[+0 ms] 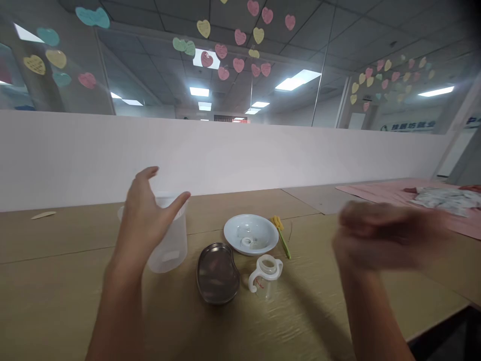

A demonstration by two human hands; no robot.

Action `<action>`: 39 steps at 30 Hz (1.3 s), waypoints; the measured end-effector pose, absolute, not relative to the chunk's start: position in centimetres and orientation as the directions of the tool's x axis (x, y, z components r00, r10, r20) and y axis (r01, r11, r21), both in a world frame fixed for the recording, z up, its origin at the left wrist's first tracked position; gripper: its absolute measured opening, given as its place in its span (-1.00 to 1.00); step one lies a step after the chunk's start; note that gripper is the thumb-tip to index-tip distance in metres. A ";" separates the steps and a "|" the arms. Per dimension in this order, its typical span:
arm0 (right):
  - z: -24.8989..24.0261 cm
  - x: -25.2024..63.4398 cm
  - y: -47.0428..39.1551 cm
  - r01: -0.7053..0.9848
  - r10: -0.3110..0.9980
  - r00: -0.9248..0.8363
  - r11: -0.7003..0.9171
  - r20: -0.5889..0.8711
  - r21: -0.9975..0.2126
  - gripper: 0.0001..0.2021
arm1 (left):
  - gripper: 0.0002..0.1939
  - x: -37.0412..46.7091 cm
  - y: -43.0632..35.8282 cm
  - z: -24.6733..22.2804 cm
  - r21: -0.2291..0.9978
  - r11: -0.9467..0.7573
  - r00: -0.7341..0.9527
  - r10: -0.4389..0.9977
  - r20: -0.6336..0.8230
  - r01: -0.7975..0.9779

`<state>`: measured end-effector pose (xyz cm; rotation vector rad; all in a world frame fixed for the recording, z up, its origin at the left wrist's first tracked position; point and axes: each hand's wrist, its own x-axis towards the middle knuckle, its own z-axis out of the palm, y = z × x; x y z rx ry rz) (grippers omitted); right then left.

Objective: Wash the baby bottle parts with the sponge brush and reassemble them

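My left hand [145,215] is raised with thumb and fingers apart, holding nothing. Partly hidden behind it stands a translucent plastic jug [173,248]; I cannot tell whether the hand touches it. Over the right side of the table, my right hand [379,235] is smeared by motion, so its fingers do not show clearly. Between the hands lie a kidney-shaped metal dish [218,276] and a white bowl [230,234] with clear and white parts in it. In front of the bowl stands a glass baby bottle [266,287] with a white two-handled collar, its top uncovered.
A brush [284,243] with a green handle and yellow head lies right of the bowl. On the far right, a patterned cloth [447,198] rests on a pink sheet [387,188]. A flat beige piece [43,215] lies far left. A white wall [210,155] borders the table's back.
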<state>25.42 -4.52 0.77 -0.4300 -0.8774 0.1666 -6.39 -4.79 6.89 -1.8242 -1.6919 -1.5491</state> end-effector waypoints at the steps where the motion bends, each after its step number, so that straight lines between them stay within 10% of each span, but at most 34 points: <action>1: 0.2 25.4 -3.5 0.057 0.316 0.664 0.882 0.677 -0.467 -0.54 | -0.42 -5.1 -4.8 6.8 0.455 -0.406 -0.169 0.572 0.803 0.792; 7: -8.7 27.0 4.2 0.295 0.686 0.614 0.259 0.391 -0.920 -0.56 | -0.70 2.8 -0.2 1.4 0.365 -0.611 0.298 0.718 0.628 0.702; 13: -14.0 27.7 6.7 0.763 0.815 0.467 -0.175 0.344 -0.622 -0.72 | -0.66 6.4 4.6 -6.1 0.248 -0.678 0.596 0.731 0.333 0.692; 21: -15.7 26.7 7.3 0.894 0.898 0.328 -0.195 0.293 -0.403 -0.73 | -0.64 6.7 5.5 -8.2 0.229 -0.698 0.641 0.715 0.280 0.679; 39: -13.6 26.7 6.1 0.711 0.744 0.535 -0.140 0.401 -0.689 -0.54 | -0.63 6.3 4.5 -7.2 0.165 -0.603 0.579 0.797 0.174 0.780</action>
